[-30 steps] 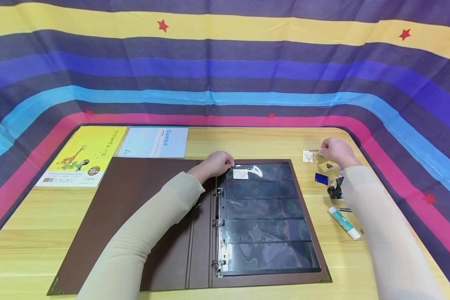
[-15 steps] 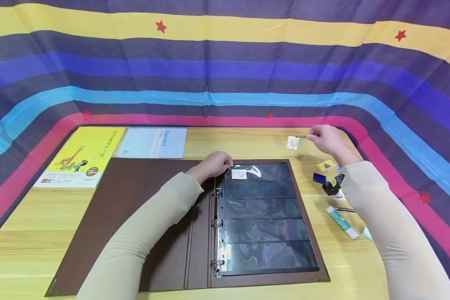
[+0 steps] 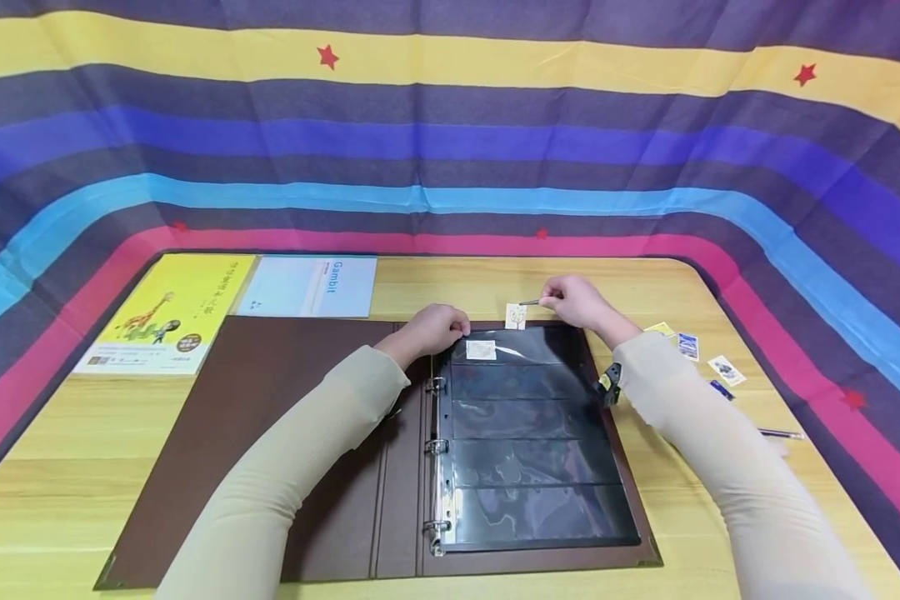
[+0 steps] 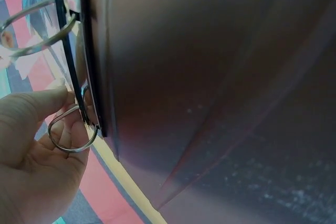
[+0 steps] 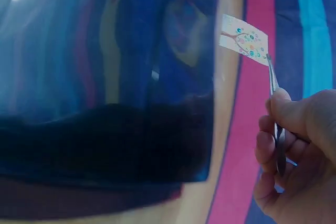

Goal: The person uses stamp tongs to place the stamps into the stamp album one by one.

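A brown ring binder (image 3: pixel 217 400) lies open with a black pocket page (image 3: pixel 532 421) on its rings. My left hand (image 3: pixel 431 327) pinches the page's upper corner beside the top ring (image 4: pixel 73 129). In the page's top row sits a pale stamp (image 3: pixel 481 350). Above the top edge, my right hand (image 3: pixel 579 302) holds metal tweezers (image 5: pixel 273 80) between thumb and fingers. Their tips grip the edge of a white stamp (image 5: pixel 242 38) printed with a colourful tree. That stamp's lower end is at the page's top edge; whether it touches cannot be told.
A yellow book (image 3: pixel 168 317) and a light blue booklet (image 3: pixel 307 286) lie at the back left. Several loose stamps (image 3: pixel 726 370) and a pen (image 3: pixel 782 433) lie right of the right forearm. A striped cloth (image 3: pixel 450 137) rises behind the table.
My right hand has lifted the tree stamp with the tweezers and carried it left to the page's top edge. My left hand has stayed at the page corner.
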### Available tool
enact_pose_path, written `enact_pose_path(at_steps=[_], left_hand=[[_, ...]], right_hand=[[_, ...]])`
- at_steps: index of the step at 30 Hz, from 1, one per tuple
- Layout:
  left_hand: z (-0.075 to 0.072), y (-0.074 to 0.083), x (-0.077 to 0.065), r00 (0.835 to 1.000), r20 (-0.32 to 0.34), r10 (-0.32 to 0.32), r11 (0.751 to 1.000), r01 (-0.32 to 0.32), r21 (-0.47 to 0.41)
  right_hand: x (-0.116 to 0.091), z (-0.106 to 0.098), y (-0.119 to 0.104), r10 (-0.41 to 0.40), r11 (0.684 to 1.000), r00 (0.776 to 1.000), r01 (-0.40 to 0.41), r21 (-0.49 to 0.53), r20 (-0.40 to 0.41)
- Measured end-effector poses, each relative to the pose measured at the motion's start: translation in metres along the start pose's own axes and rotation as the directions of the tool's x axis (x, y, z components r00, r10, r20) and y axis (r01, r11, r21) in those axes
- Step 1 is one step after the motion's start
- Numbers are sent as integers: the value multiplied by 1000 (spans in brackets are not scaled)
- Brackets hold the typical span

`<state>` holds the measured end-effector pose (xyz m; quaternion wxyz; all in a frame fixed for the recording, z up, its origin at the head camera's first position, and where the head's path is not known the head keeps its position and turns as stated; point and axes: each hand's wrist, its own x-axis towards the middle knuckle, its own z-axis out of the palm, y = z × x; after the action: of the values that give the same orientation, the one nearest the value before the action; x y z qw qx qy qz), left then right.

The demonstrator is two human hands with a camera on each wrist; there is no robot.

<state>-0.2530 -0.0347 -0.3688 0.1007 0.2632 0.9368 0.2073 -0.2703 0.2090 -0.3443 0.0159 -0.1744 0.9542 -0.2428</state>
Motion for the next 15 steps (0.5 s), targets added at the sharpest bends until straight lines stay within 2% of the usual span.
enact_pose_path(at_steps=[9,15], left_hand=[[0,0,0,1000,1,-3,1000,3,-4],[1,-2,1,1000,0,0,1000,0,8]], right_hand=[[0,12,-5,-66,992,987,81,-101,147],[-2,10,-8,-72,990,974,97,-104,215]])
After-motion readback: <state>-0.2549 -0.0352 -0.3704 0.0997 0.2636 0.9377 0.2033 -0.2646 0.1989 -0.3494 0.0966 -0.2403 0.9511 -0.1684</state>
